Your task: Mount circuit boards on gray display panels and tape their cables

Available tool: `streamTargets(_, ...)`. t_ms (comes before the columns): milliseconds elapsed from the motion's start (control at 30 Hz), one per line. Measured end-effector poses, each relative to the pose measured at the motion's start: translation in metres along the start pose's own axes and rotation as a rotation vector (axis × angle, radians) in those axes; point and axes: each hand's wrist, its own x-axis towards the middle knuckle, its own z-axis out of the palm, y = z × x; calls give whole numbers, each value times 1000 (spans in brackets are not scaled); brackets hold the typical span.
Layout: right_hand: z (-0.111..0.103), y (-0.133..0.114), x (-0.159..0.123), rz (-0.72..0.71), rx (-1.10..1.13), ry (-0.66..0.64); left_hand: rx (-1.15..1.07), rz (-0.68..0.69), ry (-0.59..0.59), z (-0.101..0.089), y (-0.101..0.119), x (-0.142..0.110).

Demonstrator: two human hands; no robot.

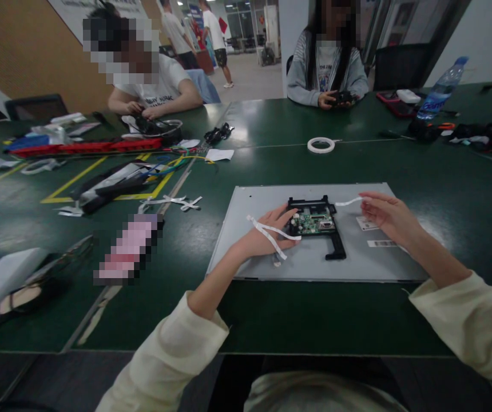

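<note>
A black bracket (335, 245) with a green circuit board (314, 222) lies on a flat grey panel (246, 200). My left hand (267, 233) rests palm down at the bracket's left side, fingers stretched out and apart, fingertips against its edge. Strips of white tape (267, 230) cling to the back of that hand and hang past it. Between the pinched thumb and fingers of my right hand (385, 214) is the end of another white tape strip (348, 202), which runs left to the bracket's upper right corner. Labels (381, 244) show on the panel under my right hand.
A tape roll (320, 145) lies beyond the panel. To the left are a phone (130, 247), crossed tape strips (181, 201), a white device (3, 286) and cables. A bottle (442, 88) stands far right. Two people sit across the green table (272, 160), handling dark objects.
</note>
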Motion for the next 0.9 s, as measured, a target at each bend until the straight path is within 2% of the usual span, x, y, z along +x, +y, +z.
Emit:
streamTargets(267, 7, -1, -3, 45, -16, -48, 17, -10, -43, -7, 6, -3)
streamTargets(433, 11, -2, -7, 35, -44, -58, -59, -40, -40, -5, 4, -1)
streamTargets(500, 16, -2, -11, 37, -58, -61, -127, -65, 23, -3, 3, 1)
streamTargets(567, 22, -3, -16, 34, -77, -73, -188, -83, 145, -1, 4, 4)
streamTargets(700, 31, -2, -26, -15, -146, -123, -266, -15, 357, -2, 10, 14)
streamTargets(800, 34, 0, -29, -65, -214, -166, -365, 32, 392, -3, 19, 23)
streamTargets(900, 36, 1, -31, -111, -244, -204, -466, 78, 340, -5, 33, 36)
